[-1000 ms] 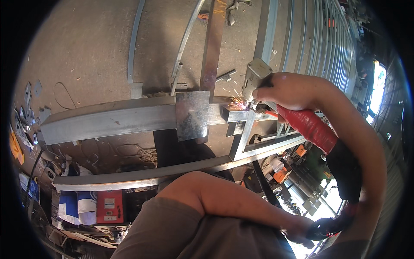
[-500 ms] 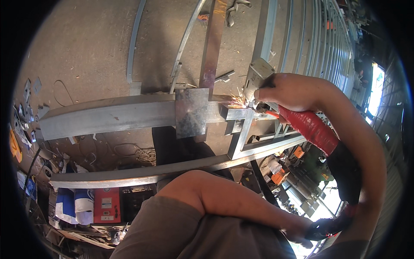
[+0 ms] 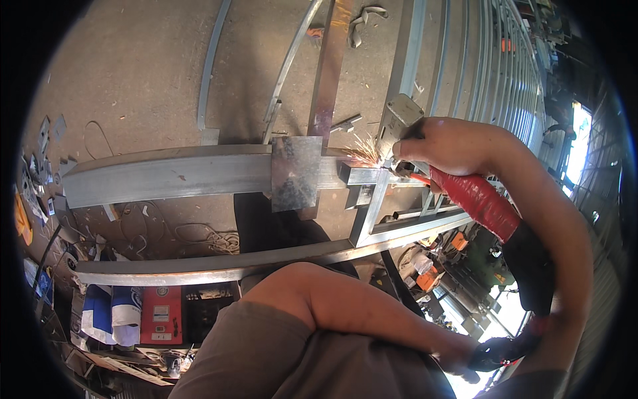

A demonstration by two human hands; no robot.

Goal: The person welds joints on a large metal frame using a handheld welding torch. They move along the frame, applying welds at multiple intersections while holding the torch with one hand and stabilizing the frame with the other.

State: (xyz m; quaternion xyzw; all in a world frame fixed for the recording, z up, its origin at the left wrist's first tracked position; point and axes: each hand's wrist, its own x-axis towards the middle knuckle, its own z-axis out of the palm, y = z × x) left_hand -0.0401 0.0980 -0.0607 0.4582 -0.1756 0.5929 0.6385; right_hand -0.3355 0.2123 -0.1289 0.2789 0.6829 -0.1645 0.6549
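My right hand (image 3: pixel 442 145) is closed over the front of an angle grinder, just behind its worn grey metal head (image 3: pixel 401 120). The angle grinder (image 3: pixel 478 203) has a red-wrapped body and a black rear part. Sparks (image 3: pixel 364 154) fly up and left from where it meets a square steel tube (image 3: pixel 362 174) at a frame corner. My left forearm crosses low from the left. At its end, my left hand (image 3: pixel 469 364) is curled against a black piece near the grinder's rear; most of its fingers are hidden. A flat steel plate (image 3: pixel 296 174) stands against the long beam left of the sparks.
A long steel beam (image 3: pixel 166 176) runs left, with another bar (image 3: pixel 199 271) nearer me. Steel lengths, including a brownish one (image 3: pixel 329 73), extend away over the floor. A red box (image 3: pixel 161 316) and blue-white bags (image 3: pixel 109 312) lie lower left; coiled cord (image 3: pixel 222 241) lies beneath the bars.
The spray of sparks has spread wider and higher to the left. Both hands keep their places, and the grinder stays at the same corner while the view shifts slightly.
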